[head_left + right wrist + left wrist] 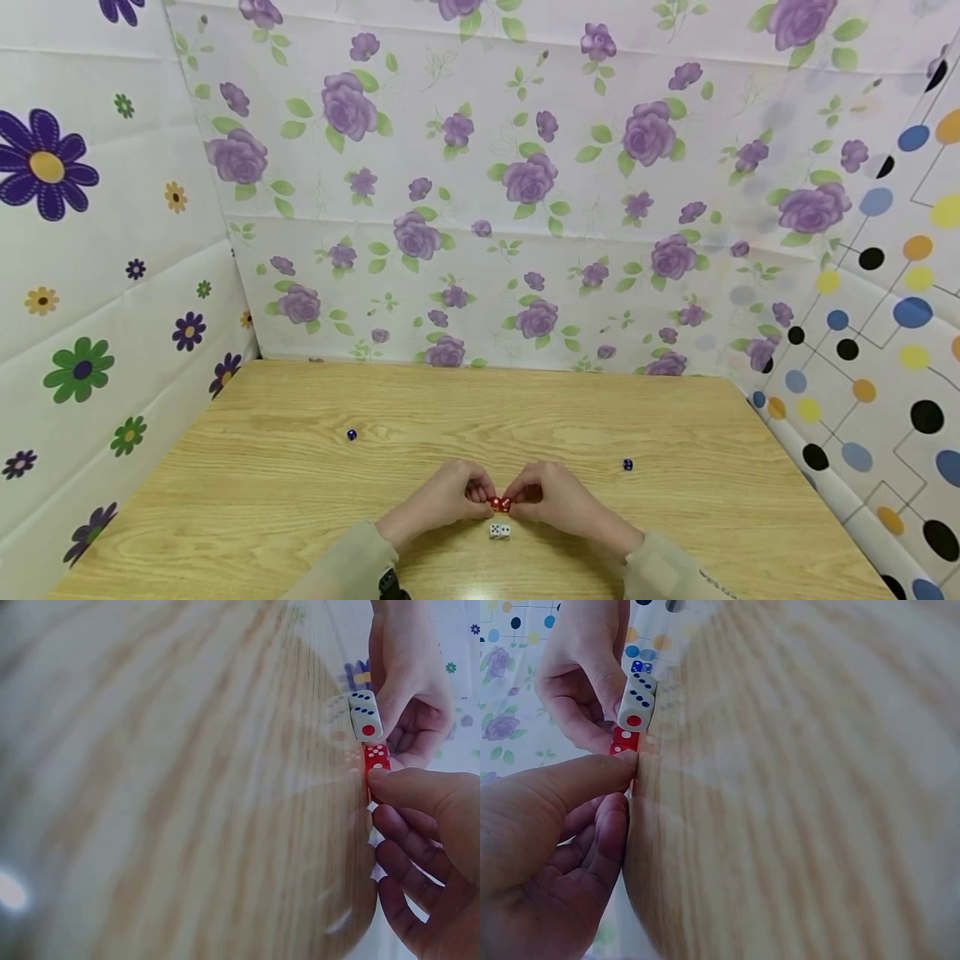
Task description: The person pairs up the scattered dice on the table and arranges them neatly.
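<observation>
Red dice [500, 504], side by side | pinched by both hands [452, 495] | right sleeve print [718, 585] unreadable

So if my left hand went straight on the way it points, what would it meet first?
Your left hand pinches one red, white-pipped cubic die, so it would likely meet the second red, white-pipped cubic die first, then your right hand; exact contact is unclear.

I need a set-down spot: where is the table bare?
Bare table lies between the left blue die and right blue die, back to the floral cloth; more lies outward of each, toward the side edges. Crowded: front middle, where left hand and right hand pinch the red dice near the white dice.
</observation>
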A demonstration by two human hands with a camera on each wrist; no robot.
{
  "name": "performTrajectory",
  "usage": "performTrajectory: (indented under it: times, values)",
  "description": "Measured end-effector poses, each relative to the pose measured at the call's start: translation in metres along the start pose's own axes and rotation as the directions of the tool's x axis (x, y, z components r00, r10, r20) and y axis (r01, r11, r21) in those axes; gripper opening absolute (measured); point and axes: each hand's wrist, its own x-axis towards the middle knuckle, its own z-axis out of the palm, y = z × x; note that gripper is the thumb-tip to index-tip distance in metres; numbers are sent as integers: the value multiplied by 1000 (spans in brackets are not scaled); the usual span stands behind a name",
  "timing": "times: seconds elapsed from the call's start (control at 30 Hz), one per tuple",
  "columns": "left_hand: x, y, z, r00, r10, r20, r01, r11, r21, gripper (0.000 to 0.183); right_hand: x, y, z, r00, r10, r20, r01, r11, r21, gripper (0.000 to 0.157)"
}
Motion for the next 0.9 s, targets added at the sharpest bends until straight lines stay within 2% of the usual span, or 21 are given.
performTrajectory:
  times: [0.17,0.63,0.77,0.9]
  values:
    - [1,0,0,1000,-20,6,20,1000,-14,10,0,1,1,1000,2,-1,-2,1000,-3,10]
    - [0,1,0,1000,-18,8,18,1000,-25,11,-1,0,0,1000,4,-5,-4,1000,-7,11]
    - [0,-1,0,1000,0,7,1,1000,-19,12,-1,-1,-1,1000,-1,-4,1,1000,-6,11]
    - [-1,-4,-1,999,48,6,-48,999,-9,12,-2,-3,-2,1000,-6,-2,6,1000,-1,10]
